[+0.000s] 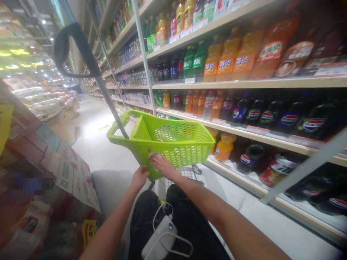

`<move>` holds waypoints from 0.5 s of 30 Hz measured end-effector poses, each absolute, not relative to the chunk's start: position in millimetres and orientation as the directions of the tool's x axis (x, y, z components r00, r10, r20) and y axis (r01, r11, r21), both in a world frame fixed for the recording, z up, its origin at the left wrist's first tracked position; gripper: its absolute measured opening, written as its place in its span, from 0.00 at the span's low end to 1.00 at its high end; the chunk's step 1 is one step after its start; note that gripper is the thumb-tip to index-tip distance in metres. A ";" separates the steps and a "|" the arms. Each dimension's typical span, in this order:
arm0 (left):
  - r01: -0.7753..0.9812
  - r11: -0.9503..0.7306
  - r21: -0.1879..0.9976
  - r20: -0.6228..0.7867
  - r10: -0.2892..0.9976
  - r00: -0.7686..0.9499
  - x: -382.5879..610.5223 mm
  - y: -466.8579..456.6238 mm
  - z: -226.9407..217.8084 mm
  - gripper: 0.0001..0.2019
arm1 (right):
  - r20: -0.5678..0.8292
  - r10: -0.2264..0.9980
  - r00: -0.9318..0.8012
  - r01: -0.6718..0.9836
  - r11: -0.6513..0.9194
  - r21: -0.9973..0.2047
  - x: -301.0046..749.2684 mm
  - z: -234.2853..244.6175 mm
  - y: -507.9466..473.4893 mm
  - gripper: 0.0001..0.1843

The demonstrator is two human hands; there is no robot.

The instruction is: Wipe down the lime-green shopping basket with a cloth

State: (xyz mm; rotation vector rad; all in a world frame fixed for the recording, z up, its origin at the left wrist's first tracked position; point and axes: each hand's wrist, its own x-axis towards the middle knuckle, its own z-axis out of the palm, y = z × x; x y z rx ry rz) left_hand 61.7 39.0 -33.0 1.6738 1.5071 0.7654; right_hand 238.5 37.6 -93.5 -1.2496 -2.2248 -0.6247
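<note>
Green basket: a lime-green plastic lattice shopping basket (184, 155) stands on the pale aisle floor (108, 151), just ahead of the person's knees, with shelves on one side and stacked cartons on the other.
Basket contents: only its own green lattice walls show inside, and the near wall blocks part of the floor of the basket.
Pull handle: a grey metal pole (108, 97) rises at a slant from the basket's back rim to a black looped handle (73, 50), and no hand touches either.
Left grip: the left hand (139, 177) sits at the basket's lower near corner with its fingers curved against the edge; whether they close around it, I cannot tell.
Right grip: the right hand (165, 167) lies spread, palm down, on the basket's near wall, its fingers apart.
Under the right hand: a small round silvery patch (154, 159) sits by the fingers, too blurred to identify.
Person: black trousers (143, 220) fill the bottom of the view, with a white power bank (162, 236) and its looped white cable (173, 247) hanging in front.
Shelves: beige shelves (244, 83) carry orange soda bottles (229, 61) and dark Pepsi bottles (290, 115).
Left side: brown-and-white cardboard cartons (73, 177) stack up beside the aisle, and a pixelated patch (31, 182) hides part of them.
</note>
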 end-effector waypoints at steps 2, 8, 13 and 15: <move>0.553 -0.035 0.832 -0.046 0.990 0.133 63.2 39.6 -32.3 0.13 | 0.646 0.622 -0.442 0.864 0.488 0.122 238.9 -84.2 34.3 0.15; 0.558 -0.158 0.814 0.125 0.987 0.096 69.6 43.3 -22.6 0.17 | 0.787 0.571 -0.234 0.869 0.485 -0.094 242.5 -19.3 34.0 0.19; 0.286 -0.119 0.951 0.102 0.992 0.074 85.4 48.4 -16.0 0.29 | 0.762 0.641 -0.096 0.793 0.512 -0.330 237.2 -11.2 30.0 0.21; 0.170 -0.052 0.984 0.046 0.998 0.040 89.4 48.5 -11.3 0.33 | 0.734 0.679 0.028 0.732 0.486 -0.478 230.6 -13.3 23.2 0.25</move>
